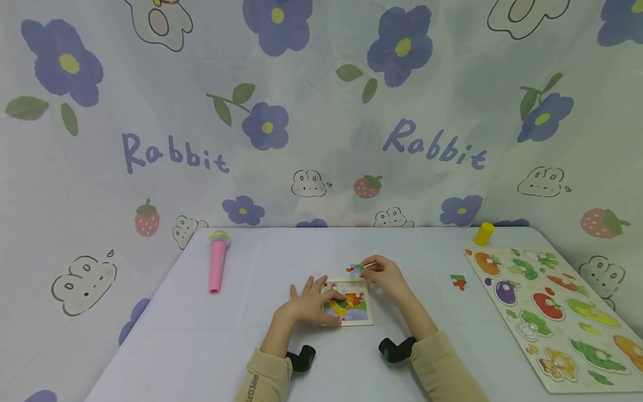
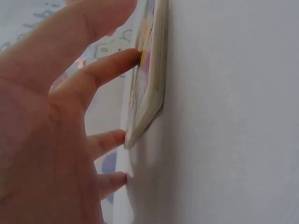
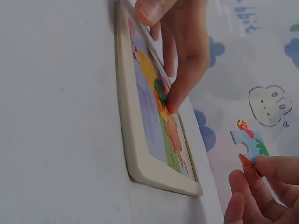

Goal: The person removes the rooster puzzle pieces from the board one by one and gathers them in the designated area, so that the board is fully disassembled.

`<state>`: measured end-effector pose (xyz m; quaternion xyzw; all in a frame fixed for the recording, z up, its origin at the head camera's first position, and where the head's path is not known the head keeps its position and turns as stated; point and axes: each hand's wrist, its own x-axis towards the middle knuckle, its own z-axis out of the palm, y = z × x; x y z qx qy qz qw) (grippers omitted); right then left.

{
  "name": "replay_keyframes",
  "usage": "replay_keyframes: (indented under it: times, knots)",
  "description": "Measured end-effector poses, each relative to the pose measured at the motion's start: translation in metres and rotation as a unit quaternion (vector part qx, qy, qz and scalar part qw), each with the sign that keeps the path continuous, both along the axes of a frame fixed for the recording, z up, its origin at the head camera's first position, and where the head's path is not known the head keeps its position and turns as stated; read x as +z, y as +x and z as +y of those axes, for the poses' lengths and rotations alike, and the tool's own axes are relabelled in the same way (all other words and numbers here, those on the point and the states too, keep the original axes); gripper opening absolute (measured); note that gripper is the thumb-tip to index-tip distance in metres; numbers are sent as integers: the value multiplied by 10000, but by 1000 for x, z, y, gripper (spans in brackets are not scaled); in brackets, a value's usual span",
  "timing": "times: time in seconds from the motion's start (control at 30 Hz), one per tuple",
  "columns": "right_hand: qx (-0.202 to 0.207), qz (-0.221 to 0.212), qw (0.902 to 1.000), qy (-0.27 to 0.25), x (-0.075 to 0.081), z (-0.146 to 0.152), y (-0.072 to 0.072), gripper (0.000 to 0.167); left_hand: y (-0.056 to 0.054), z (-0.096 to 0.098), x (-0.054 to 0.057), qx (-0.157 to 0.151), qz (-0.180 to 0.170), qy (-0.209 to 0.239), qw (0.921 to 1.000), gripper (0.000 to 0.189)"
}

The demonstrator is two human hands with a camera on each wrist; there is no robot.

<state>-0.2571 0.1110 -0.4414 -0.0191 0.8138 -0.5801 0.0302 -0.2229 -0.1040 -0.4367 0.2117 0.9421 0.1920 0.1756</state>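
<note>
A small picture jigsaw in a pale wooden tray (image 1: 370,311) lies mid-table; colourful pieces cover most of its picture. My left hand (image 1: 308,307) spreads over its left side, the index fingertip touching the pieces. In the left wrist view another finger (image 2: 110,141) reaches the tray's corner. Just beyond the tray's far edge, my right hand (image 1: 385,276) pinches a jigsaw piece (image 3: 250,140) between thumb and fingers. That piece is light blue with red, orange and green printing. The fingers hide part of it.
Another jigsaw piece (image 1: 458,282), green and red, lies to the right. A vegetable peg board (image 1: 540,340) fills the table's right side, with a yellow cylinder (image 1: 484,234) behind it. A pink toy microphone (image 1: 217,267) lies at the left. Patterned cloth hangs behind the table.
</note>
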Motion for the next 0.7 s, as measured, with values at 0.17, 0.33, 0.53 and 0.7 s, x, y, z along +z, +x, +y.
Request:
replay_keyframes:
  times: [0.17, 0.33, 0.53, 0.7]
  knots:
    - [-71, -79, 9999, -106, -1, 14, -1, 23, 2, 0, 1, -32, 28, 63, 10000, 51]
    - [-202, -123, 9997, 9, -3, 31, 1, 25, 3, 1, 2, -26, 47, 105, 9999, 51]
    - [-333, -191, 9993, 22, -1, 52, 4, 28, 0, 1, -1, 9, 68, 91, 9999, 51]
    - [-452, -186, 9988, 26, 0, 65, 6, 29, 1, 1, 0, 3, 78, 111, 9999, 52]
